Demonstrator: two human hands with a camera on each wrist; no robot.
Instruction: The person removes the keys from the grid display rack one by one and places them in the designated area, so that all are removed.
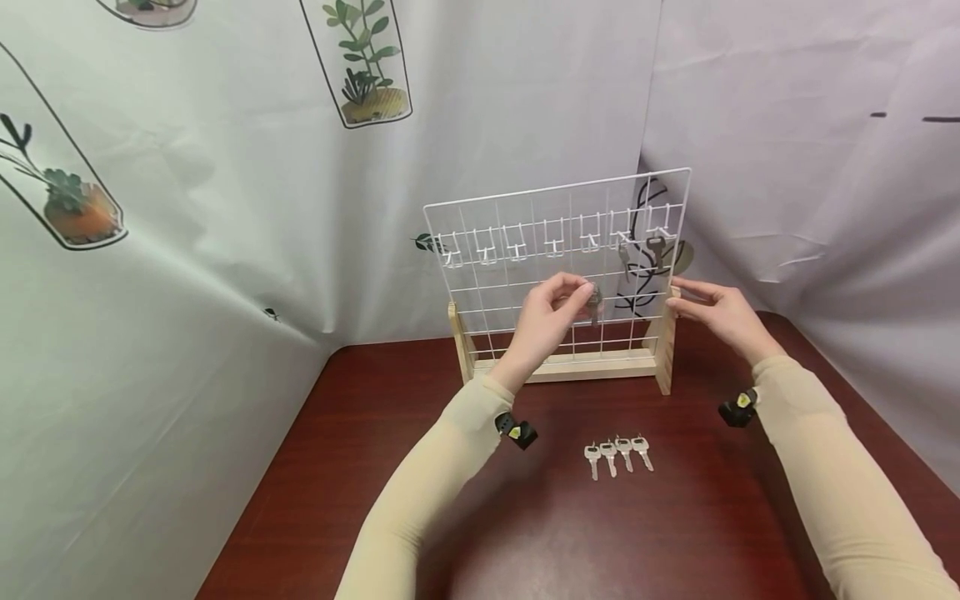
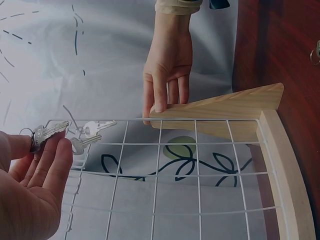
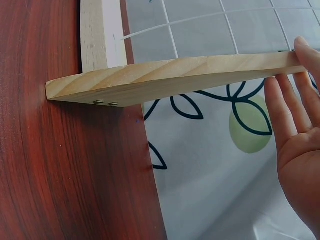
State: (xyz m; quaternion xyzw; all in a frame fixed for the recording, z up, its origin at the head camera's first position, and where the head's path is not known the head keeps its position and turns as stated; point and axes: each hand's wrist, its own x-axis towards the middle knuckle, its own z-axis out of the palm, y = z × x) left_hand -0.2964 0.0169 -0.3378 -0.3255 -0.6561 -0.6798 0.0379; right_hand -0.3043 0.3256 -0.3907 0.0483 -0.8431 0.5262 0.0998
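Observation:
My left hand (image 1: 551,312) pinches a key (image 1: 596,304) by its head, blade pointing down, in front of the white wire rack (image 1: 517,292). In the left wrist view the key (image 2: 52,131) has a small ring on it, and my left hand (image 2: 35,185) holds it near two keys hanging on the rack. Those hanging keys, one of them a darker key (image 1: 657,250), are on the rightmost hooks. My right hand (image 1: 716,312) grips the top of the rack's right wooden leg (image 3: 170,75), thumb on one side and fingers on the other.
Several keys (image 1: 619,454) lie in a row on the dark red table (image 1: 420,500), in front of the rack. Hooks (image 1: 553,247) run along the rack's upper part. A printed cloth (image 1: 247,167) hangs behind and beside the table.

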